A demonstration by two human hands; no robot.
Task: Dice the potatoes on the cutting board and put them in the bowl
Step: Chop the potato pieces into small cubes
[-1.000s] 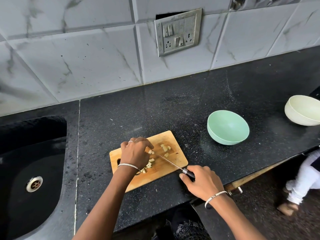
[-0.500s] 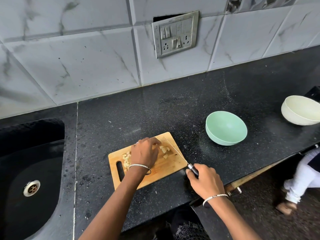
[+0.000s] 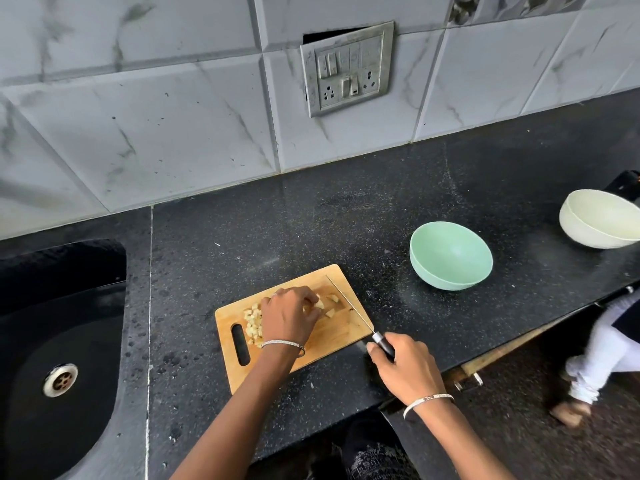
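Observation:
A wooden cutting board (image 3: pixel 332 341) lies on the black counter. A heap of diced potato (image 3: pixel 252 323) sits on its left part, and a few larger potato pieces (image 3: pixel 330 306) lie towards its right. My left hand (image 3: pixel 289 315) rests over the middle of the board, fingers curled down onto the pieces on the right; whether they pinch one is hidden. My right hand (image 3: pixel 405 367) grips the dark handle of a knife (image 3: pixel 349 306), whose blade lies along the board's right side. An empty mint green bowl (image 3: pixel 450 256) stands to the right of the board.
A cream bowl (image 3: pixel 602 220) stands at the far right of the counter. A black sink (image 3: pixel 59 358) with a steel drain fills the left. A switch panel (image 3: pixel 346 69) hangs on the tiled wall. Another person's leg in white (image 3: pixel 602 358) is on the floor at right.
The knife blade swung from across the board's middle to its right side. My left hand shifted right, uncovering the diced heap on the left.

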